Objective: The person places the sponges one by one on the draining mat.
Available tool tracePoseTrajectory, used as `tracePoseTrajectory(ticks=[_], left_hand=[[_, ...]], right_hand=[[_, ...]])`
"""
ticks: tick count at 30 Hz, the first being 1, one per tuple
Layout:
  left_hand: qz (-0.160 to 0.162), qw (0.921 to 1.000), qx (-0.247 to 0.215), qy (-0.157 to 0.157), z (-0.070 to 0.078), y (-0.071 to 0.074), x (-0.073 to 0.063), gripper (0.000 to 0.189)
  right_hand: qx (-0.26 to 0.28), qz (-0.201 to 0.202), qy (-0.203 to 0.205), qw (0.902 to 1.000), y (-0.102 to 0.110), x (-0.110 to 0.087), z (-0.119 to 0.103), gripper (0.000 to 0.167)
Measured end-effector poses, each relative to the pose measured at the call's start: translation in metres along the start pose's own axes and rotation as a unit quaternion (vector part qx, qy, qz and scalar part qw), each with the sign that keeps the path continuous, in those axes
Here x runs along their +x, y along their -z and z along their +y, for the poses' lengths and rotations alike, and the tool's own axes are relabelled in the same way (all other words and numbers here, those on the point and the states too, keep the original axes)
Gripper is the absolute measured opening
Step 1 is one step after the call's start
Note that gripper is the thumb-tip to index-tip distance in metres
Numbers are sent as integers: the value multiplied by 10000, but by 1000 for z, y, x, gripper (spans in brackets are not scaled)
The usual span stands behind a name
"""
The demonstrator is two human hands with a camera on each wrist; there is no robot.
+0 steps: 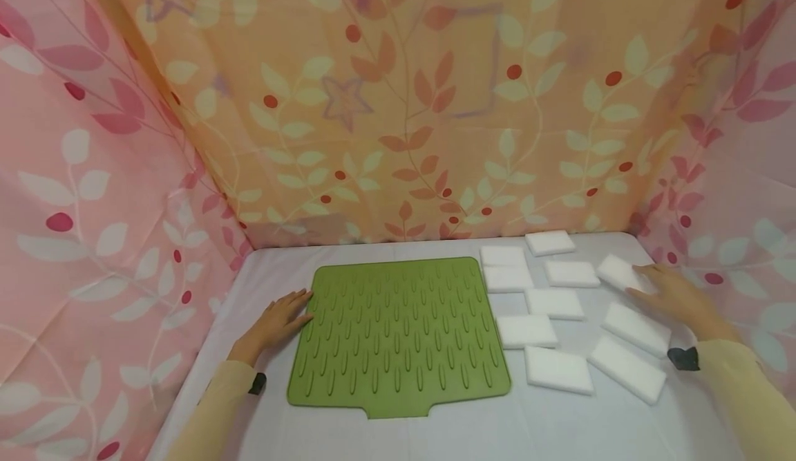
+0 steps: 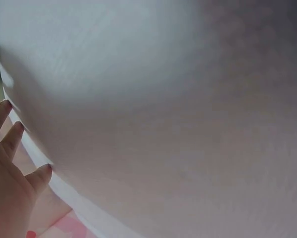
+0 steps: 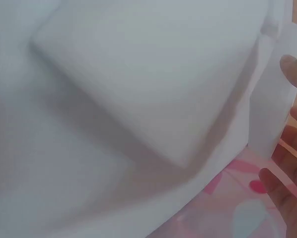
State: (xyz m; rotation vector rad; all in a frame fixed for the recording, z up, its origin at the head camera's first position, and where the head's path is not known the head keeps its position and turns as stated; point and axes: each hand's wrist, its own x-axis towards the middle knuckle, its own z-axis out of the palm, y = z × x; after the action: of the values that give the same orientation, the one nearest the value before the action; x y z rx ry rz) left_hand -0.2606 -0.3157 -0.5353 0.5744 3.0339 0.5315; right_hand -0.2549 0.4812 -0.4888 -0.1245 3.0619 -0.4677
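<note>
A green drying mat (image 1: 398, 336) with raised oblong ribs lies flat on the table, its tab toward me. My left hand (image 1: 276, 319) rests at the mat's left edge with fingers extended; the left wrist view shows the spread fingers (image 2: 12, 139) beside a strip of green. At the far right, my right hand (image 1: 674, 295) spans a white sponge (image 1: 616, 271), thumb at its near edge and fingers at the far one. In the right wrist view the thumb overlaps that sponge (image 3: 267, 109), and the little finger stands away from it.
Several more white sponges lie loosely spread right of the mat, among them one at the front (image 1: 560, 371) and one by my right wrist (image 1: 637, 326). A white cloth (image 1: 336, 437) covers the table. Floral curtains (image 1: 398, 101) enclose the back and both sides.
</note>
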Motion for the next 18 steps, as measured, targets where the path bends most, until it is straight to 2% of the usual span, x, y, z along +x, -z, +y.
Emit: tracePoseTrajectory(ticks=[5,12,15,18], left_hand=[[-4,10000,-64,-12,0,0,0,59],[-53,9997,-245,26,2,2,0,58],[-37,9996,-278,26,1,1,0,58],[-22,9993,-365,26,2,1,0,58]], right_hand=[[-31,-47,16,10000,7,9,-21,89],[-70,412,507,9978,11,24,-52,77],[-157,764,856,9933,9,29,-66,69],[-189,1015,1017,9894,5,34,-77,65]])
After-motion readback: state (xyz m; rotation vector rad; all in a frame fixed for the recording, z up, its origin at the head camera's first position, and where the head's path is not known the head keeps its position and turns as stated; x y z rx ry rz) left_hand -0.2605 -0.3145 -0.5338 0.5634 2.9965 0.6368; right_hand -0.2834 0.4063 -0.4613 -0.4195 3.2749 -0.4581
